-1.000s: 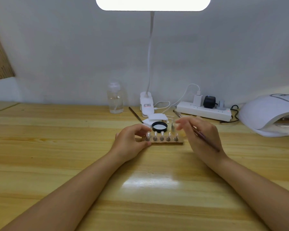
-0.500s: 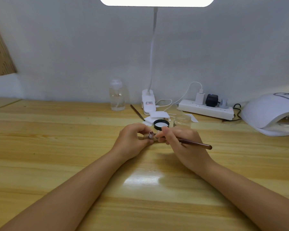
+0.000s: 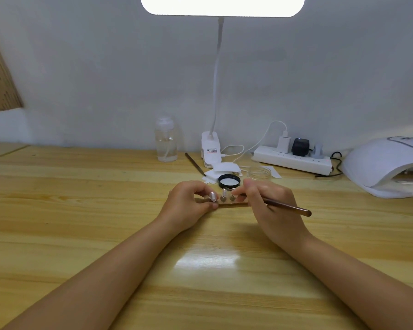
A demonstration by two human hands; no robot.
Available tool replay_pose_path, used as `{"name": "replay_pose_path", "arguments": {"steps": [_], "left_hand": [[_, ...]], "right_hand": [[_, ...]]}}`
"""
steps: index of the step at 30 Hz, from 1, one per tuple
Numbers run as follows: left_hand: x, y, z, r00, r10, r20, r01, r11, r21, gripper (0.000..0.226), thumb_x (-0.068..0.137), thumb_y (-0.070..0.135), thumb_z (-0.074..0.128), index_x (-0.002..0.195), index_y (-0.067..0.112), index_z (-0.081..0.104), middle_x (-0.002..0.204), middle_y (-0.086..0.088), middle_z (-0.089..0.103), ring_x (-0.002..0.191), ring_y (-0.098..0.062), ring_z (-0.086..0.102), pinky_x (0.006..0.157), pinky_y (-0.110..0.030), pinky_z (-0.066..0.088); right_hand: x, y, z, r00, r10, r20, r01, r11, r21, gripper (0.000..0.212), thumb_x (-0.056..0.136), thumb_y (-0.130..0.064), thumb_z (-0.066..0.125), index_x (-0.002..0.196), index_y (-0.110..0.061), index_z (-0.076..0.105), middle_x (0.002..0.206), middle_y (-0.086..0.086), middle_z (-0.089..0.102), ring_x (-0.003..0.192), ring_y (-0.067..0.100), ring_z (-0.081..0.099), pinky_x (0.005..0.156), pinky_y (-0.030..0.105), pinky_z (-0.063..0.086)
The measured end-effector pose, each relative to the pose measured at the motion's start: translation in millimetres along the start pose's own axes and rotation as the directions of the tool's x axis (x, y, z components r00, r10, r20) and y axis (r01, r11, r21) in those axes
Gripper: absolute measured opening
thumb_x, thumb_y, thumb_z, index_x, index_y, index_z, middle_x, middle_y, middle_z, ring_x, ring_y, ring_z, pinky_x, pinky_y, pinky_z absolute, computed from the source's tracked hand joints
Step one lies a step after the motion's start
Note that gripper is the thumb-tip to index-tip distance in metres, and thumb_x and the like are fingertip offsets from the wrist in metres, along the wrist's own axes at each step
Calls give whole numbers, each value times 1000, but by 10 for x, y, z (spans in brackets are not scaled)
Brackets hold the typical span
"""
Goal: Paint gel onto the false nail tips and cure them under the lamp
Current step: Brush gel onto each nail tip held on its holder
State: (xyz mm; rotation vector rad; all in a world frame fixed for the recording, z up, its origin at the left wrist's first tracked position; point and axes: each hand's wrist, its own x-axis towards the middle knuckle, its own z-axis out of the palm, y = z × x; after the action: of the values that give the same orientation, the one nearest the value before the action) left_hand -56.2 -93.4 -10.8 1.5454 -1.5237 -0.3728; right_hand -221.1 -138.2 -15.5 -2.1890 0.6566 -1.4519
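A small wooden holder (image 3: 227, 205) lies on the table with false nail tips (image 3: 223, 196) standing on it; three tips show, the rest sit behind my fingers. My left hand (image 3: 188, 206) grips the holder's left end, its fingers curled beside the leftmost tip (image 3: 212, 196). My right hand (image 3: 270, 206) holds a brown brush (image 3: 286, 207) like a pen, the handle pointing right; its bristle end is near the tips and hidden by my fingers. A black-rimmed gel lid (image 3: 229, 181) and a clear jar (image 3: 260, 172) stand just behind. The white curing lamp (image 3: 386, 167) sits at the far right.
A desk lamp (image 3: 211, 148) with a bright head stands at the back, next to a clear pump bottle (image 3: 166, 142) and a power strip (image 3: 292, 159) with plugs and cables. White pads (image 3: 224, 169) and a second brush (image 3: 194, 164) lie behind the lid.
My right hand came down from above the holder's right end and brought the brush to the nail tips. My left hand stays at the holder's left end.
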Motion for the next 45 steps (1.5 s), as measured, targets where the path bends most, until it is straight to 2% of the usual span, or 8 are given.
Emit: {"name": "replay_pose_path", "arguments": {"steps": [7,15,19,22,29,34,41,45], "left_hand": [[2,-17,5,1000,4,-14,-4,1000,-2,32,71,3,74,59,27,56,82,-2,68,88,-19,62,90,-41,46],[8,-25,6,1000,14,-11,-15,1000,-15,31,72,3,74,59,25,57,80,3,67,87,-14,62,80,-17,46],[17,-16,10,1000,15,-15,-15,1000,-11,29,71,2,74,62,26,58,76,7,64,81,-9,59,81,-20,45],[22,-16,12,1000,21,-19,-22,1000,-23,27,71,2,74,65,24,60,73,12,62,78,-1,57,73,-8,44],[28,-18,8,1000,25,-16,-25,999,-42,27,70,1,74,65,22,59,73,10,61,74,-1,56,66,-3,43],[29,-21,10,999,31,-28,-33,998,-46,29,69,1,75,63,24,58,76,6,63,76,-2,58,66,-1,41],[34,-25,19,999,19,-49,-22,998,-62,27,68,3,77,63,24,61,72,10,64,73,3,59,65,1,39],[37,8,7,999,23,-48,-27,995,-98,27,67,1,77,62,23,62,69,10,64,68,10,59,65,2,39]], "right_hand": [[-9,-25,-5,1000,-20,-3,20,1000,6,50,89,-42,38,69,-12,73,60,-4,67,59,7,64,63,40,53],[207,-124,-284,982,-125,-143,110,988,-110,31,90,-34,39,86,-22,67,73,-20,60,73,-1,62,65,8,45],[207,-21,-557,976,-173,-128,121,932,-341,16,91,-22,54,91,-13,68,80,-13,61,72,2,57,65,5,42],[111,95,-734,991,-123,-60,75,854,-514,4,86,-14,64,89,-14,66,77,-7,61,65,11,56,60,14,40],[-54,197,-777,990,-93,110,143,717,-682,14,74,-18,76,74,-13,63,61,-4,60,52,8,49,49,8,27],[-40,233,-732,980,73,186,87,681,-727,13,78,-9,70,90,-15,67,84,1,67,75,20,61,58,24,38],[-25,317,-730,966,182,185,21,658,-753,20,89,-20,56,104,-30,63,94,-6,61,82,12,54,58,20,29],[-6,354,-743,943,207,260,57,670,-740,23,93,-21,50,109,-32,63,105,-11,62,96,8,52,68,18,35]]}}
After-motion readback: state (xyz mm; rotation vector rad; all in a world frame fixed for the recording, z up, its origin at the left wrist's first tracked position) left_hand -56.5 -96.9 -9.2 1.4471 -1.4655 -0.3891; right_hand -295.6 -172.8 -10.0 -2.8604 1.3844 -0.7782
